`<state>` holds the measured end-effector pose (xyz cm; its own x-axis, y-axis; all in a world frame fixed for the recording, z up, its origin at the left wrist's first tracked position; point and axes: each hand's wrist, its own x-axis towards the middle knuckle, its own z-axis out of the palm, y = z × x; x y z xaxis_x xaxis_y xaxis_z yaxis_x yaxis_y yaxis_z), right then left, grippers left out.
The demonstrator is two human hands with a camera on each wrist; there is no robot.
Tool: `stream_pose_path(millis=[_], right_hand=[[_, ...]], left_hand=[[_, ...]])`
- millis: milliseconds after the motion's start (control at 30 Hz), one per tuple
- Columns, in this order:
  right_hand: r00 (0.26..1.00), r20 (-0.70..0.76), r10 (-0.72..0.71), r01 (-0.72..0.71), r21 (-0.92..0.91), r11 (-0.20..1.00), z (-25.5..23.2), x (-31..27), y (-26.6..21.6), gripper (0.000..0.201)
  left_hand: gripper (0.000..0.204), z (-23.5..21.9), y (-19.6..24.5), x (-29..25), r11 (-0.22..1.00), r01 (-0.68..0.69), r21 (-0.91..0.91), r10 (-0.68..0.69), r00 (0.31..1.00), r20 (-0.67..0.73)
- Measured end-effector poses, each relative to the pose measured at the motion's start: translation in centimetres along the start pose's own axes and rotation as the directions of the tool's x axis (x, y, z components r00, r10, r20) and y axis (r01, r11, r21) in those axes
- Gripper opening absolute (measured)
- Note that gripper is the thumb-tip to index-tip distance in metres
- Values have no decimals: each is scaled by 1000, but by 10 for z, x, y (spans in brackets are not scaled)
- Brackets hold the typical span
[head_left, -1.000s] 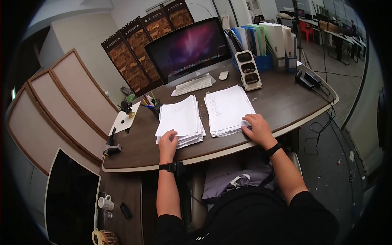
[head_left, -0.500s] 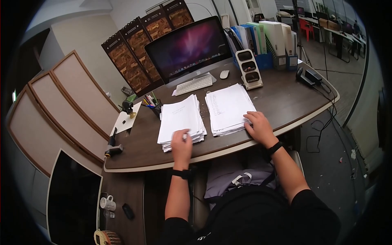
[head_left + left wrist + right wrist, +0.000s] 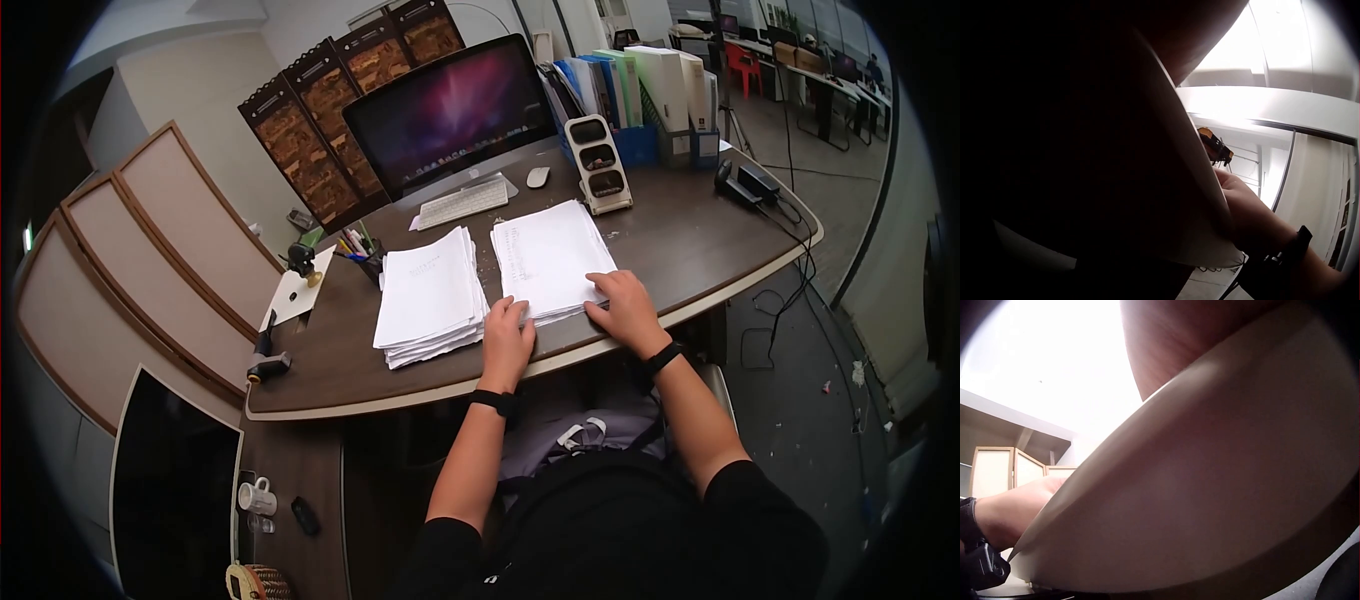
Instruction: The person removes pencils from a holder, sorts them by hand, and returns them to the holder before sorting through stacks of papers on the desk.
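Two stacks of white paper lie side by side on the brown desk [image 3: 690, 225]. My left hand [image 3: 509, 343] is at the near left corner of the right paper stack [image 3: 552, 255], its fingertips over the sheets' edge. At that stack's near right corner, my right hand [image 3: 624, 306] rests with fingers loosely bent on the paper. Faint writing runs down the top sheet's left side. The left paper stack [image 3: 428, 290] has uneven edges, and neither hand touches it. Both wrist views are mostly filled by the desk's underside and edge, which hide the paper.
Behind the stacks stand a monitor [image 3: 455, 115], a keyboard [image 3: 463, 204], a mouse [image 3: 538, 178] and a beige three-slot holder [image 3: 598, 165]. A pen cup [image 3: 368, 262] is beside the left stack. Binders [image 3: 660, 90] line the back right; a cordless tool [image 3: 268, 362] lies at far left.
My left hand has moved right, from the left stack's near edge across to the right stack's near left corner. The right hand stays at its corner. The head view has shifted slightly.
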<state>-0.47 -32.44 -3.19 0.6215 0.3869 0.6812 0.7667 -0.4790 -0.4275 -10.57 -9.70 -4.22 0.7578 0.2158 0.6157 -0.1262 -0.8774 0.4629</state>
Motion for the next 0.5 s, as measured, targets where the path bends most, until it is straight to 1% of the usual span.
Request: stream_pose_path(millis=[67, 200, 267, 367, 500], right_hand=[[1000, 1, -6, 6, 18, 1000, -2, 0, -1, 39], [999, 0, -32, 32, -9, 999, -4, 3, -3, 35], [998, -4, -65, 65, 19, 998, -3, 1, -2, 28], [997, 30, -74, 74, -2, 997, -1, 0, 1, 22], [997, 42, -70, 70, 4, 998, -1, 0, 4, 18]], left_hand=[[28, 0, -1, -1, 999, -19, -30, 18, 1000, -10], [26, 0, 2, 2, 999, -18, -37, 17, 999, -36], [26, 1, 1, -2, 999, -36, -26, 35, 998, -43], [25, 0, 2, -3, 999, -8, -44, 7, 1000, -23], [23, -2, 10, -3, 999, -25, -27, 24, 998, -65]])
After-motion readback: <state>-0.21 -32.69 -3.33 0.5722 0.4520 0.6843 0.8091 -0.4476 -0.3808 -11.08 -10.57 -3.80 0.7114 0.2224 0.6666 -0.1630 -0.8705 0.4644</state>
